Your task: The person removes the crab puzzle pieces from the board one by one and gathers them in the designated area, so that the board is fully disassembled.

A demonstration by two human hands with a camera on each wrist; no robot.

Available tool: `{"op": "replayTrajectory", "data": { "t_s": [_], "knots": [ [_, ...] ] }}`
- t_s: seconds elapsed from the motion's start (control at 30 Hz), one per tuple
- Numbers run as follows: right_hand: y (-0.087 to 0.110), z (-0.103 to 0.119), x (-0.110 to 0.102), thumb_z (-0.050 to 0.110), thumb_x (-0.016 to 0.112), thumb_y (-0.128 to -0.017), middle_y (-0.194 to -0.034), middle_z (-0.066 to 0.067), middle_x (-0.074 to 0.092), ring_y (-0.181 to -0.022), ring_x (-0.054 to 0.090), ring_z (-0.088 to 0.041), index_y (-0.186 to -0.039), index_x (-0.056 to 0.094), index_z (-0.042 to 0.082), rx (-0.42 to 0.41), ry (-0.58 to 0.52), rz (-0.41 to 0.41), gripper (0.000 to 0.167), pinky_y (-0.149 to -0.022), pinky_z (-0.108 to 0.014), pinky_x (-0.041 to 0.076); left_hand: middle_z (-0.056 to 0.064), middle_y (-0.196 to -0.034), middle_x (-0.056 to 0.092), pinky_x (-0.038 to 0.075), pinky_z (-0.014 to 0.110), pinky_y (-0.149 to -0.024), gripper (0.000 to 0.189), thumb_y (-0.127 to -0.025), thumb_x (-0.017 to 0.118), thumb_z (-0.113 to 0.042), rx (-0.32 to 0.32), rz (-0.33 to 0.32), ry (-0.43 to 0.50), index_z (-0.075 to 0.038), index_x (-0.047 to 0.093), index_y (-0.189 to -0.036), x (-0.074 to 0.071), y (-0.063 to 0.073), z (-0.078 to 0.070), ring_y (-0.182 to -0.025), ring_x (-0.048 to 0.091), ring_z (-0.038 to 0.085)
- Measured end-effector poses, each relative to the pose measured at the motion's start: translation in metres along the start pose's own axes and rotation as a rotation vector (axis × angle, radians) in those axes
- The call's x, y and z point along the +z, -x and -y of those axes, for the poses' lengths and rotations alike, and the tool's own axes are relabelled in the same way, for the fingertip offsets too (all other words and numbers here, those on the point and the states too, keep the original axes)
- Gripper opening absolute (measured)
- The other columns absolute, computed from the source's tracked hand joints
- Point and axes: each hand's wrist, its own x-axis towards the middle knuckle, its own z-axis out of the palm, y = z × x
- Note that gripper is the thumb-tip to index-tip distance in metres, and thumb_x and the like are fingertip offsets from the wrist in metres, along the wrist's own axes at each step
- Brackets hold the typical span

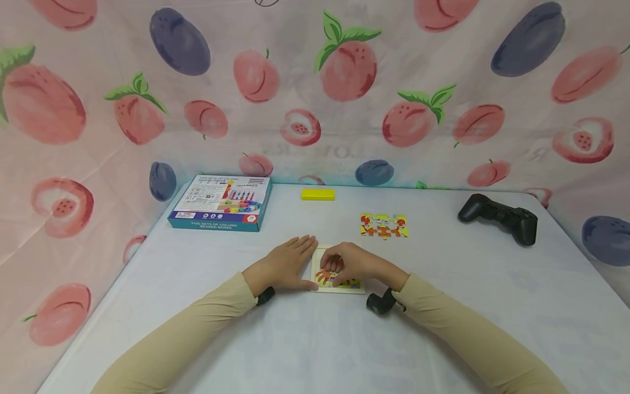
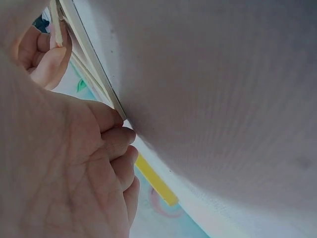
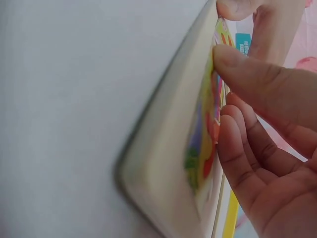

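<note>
In the head view a small wooden jigsaw tray (image 1: 339,290) with a pale frame lies on the white table, colourful printed pieces in its lower part. My left hand (image 1: 289,264) is spread along the tray's left side, thumb at the lower corner and fingers stretched towards the upper one. Over the tray, my right hand (image 1: 353,260) pinches a jigsaw piece (image 2: 58,29), whose thin wooden edge shows between thumb and fingers in the left wrist view. Behind the right hand lies a group of joined jigsaw pieces (image 1: 384,225), red, yellow and orange.
At the back left lies a flat boxed toy set (image 1: 219,202). A yellow block (image 1: 318,195) sits near the table's back edge, and a black game controller (image 1: 498,219) rests at the back right. A fruit-printed cloth (image 1: 300,65) hangs behind the table.
</note>
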Motion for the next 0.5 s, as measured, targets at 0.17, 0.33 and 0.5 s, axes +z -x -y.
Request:
{"op": "replayTrajectory", "data": {
  "t_s": [0.17,0.33,0.5],
  "knots": [
    [-0.0006,0.0019,0.0003,0.002,0.08,-0.07,-0.081,-0.003,0.062,-0.072,0.054,-0.007,-0.093,0.063,0.005,0.012,-0.018,-0.012,0.029,-0.066,-0.016,0.051,0.011,-0.157,0.022,0.018,0.037,-0.12,0.1,-0.081,0.053,-0.069,0.005,0.0,0.015,-0.003,0.022,-0.149,-0.001,0.0011,0.0002,-0.146,0.019,0.024],
    [-0.0005,0.0027,-0.0003,0.0,0.079,-0.07,-0.081,-0.005,0.06,-0.073,0.054,-0.01,-0.091,0.06,0.005,0.017,-0.031,-0.021,0.029,-0.066,-0.016,0.05,0.01,-0.157,0.021,0.018,0.037,-0.12,0.101,-0.08,0.052,-0.07,-0.003,0.004,0.011,-0.003,0.021,-0.149,-0.0016,0.0012,-0.0003,-0.146,0.018,0.024],
    [-0.0017,0.0008,-0.0003,0.0,0.078,-0.073,-0.079,-0.003,0.059,-0.072,0.054,-0.01,-0.09,0.059,0.007,0.036,-0.03,-0.028,0.026,-0.066,-0.017,0.051,0.011,-0.157,0.021,0.018,0.037,-0.12,0.102,-0.079,0.052,-0.071,-0.006,0.007,0.008,-0.004,0.021,-0.149,-0.0015,0.0006,-0.0001,-0.146,0.018,0.024]
  ]
}}
